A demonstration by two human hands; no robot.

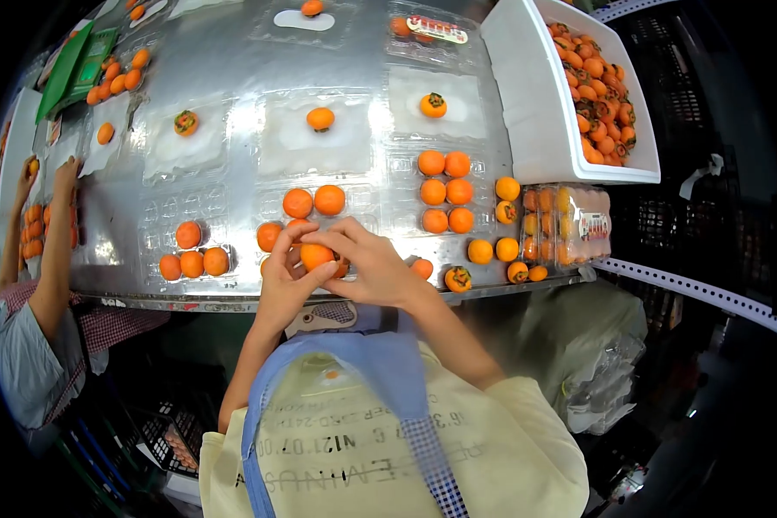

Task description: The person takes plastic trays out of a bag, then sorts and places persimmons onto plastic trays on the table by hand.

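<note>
Just above the table's front edge, my left hand (283,274) and my right hand (367,263) close together around an orange persimmon (317,255). Part of its leafy cap shows at the right, beneath my right fingers. Behind my hands is a clear plastic tray holding persimmons, among them a rear persimmon (329,199) and another (298,204); my hands hide part of this tray. To the left, a second clear tray (203,205) has several persimmons in its front cups. On the right, a third tray contains rows of persimmons (459,191).
A white foam box (527,95) full of persimmons stands at the back right. Loose persimmons (480,251) and a packed clear carton (583,224) lie beside the right tray. Lids bearing single persimmons (320,119) line the metal table (259,78). At far left, a co-worker's arms (53,233) handle persimmons.
</note>
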